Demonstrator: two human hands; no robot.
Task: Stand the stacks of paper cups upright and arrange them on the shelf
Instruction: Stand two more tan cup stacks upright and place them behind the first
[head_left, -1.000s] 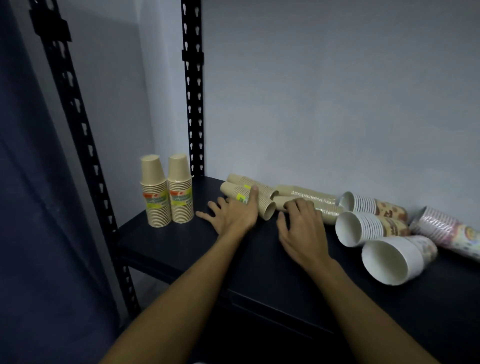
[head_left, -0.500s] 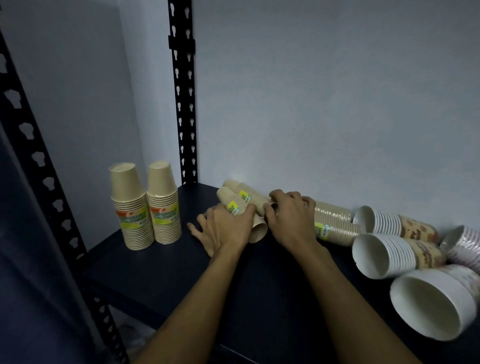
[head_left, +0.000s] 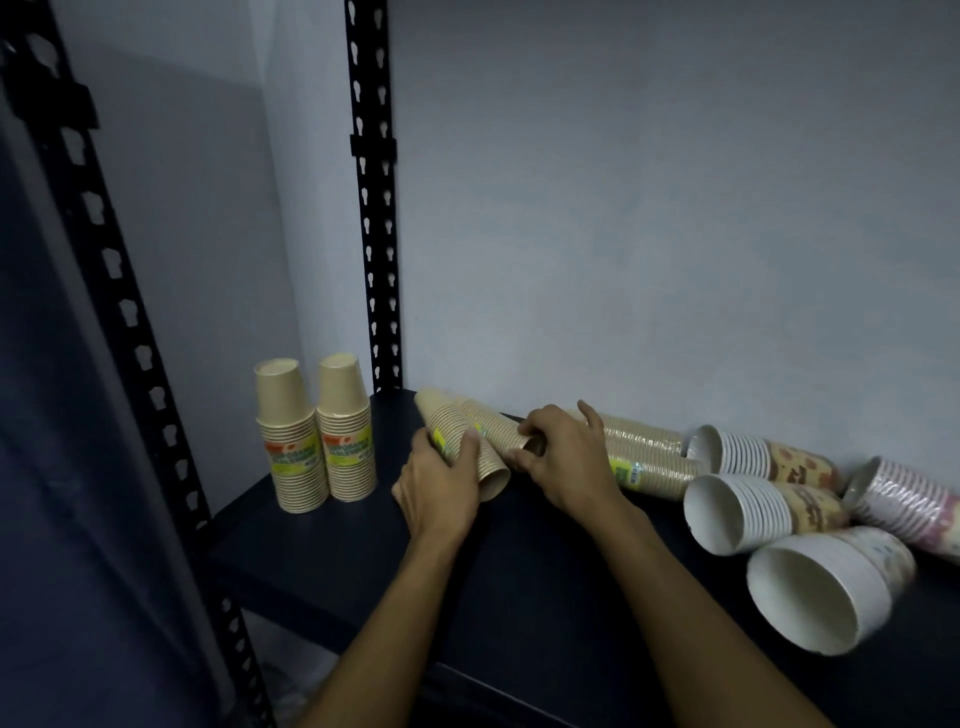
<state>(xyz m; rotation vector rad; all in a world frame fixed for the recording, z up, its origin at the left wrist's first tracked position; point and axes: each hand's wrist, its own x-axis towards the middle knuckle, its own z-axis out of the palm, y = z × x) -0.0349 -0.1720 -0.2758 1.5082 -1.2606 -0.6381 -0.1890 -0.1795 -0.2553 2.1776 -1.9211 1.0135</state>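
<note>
I take this for a storeroom or stock corner: a dark shelf board (head_left: 322, 551) runs across the lower frame, hung on black slotted metal uprights (head_left: 375, 218) at left and centre. Behind is a bare grey wall (head_left: 649, 208), and packaged stacks of disposable paper cups (head_left: 317, 441) sit on the board.

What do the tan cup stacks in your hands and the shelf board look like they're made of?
Tan cup stacks: apparently kraft-coloured paper, matte, the nested rims showing as fine ridges; the yellow-green label suggests a clear wrap, though no gloss is plain. Left hand grips the nearer stack, right hand the one behind. Shelf board: dark, matte and smooth; painted metal or laminate, can't tell.
</note>
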